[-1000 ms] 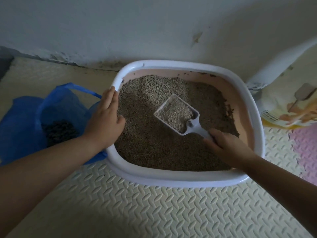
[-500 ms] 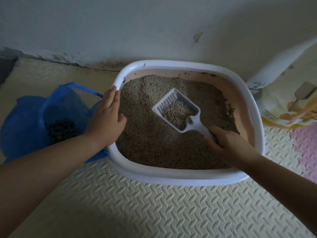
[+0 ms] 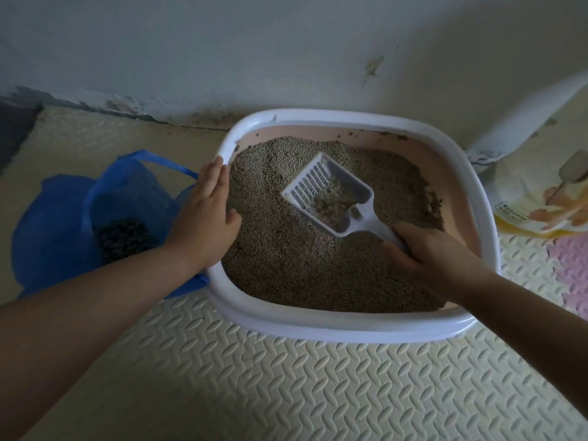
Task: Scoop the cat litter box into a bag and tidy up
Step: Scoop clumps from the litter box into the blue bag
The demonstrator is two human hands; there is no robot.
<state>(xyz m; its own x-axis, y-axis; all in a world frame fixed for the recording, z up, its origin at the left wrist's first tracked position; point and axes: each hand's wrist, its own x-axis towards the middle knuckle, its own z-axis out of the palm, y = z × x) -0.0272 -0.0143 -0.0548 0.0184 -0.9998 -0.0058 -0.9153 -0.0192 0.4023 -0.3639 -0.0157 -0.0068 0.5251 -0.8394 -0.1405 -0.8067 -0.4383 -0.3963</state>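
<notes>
A litter box (image 3: 346, 324) with a white rim and pink inner walls sits on the floor mat, filled with grey-brown litter (image 3: 286, 265). My right hand (image 3: 436, 253) grips the handle of a white slotted scoop (image 3: 331, 189), held over the litter with a small amount of litter left in its bowl. My left hand (image 3: 203, 214) lies flat over the box's left rim, thumb inside. To the left of the box, an open blue plastic bag (image 3: 63, 218) holds a dark pile of scooped litter (image 3: 124, 237).
A wall runs close behind the box. A printed litter package (image 3: 541, 198) leans at the right. Cream textured foam mat (image 3: 318, 393) covers the floor, with a pink tile (image 3: 569, 268) at the right edge.
The litter in the scoop has sifted out through the slots, going from full to nearly empty. The scoop shifted slightly. My left hand stayed on the rim.
</notes>
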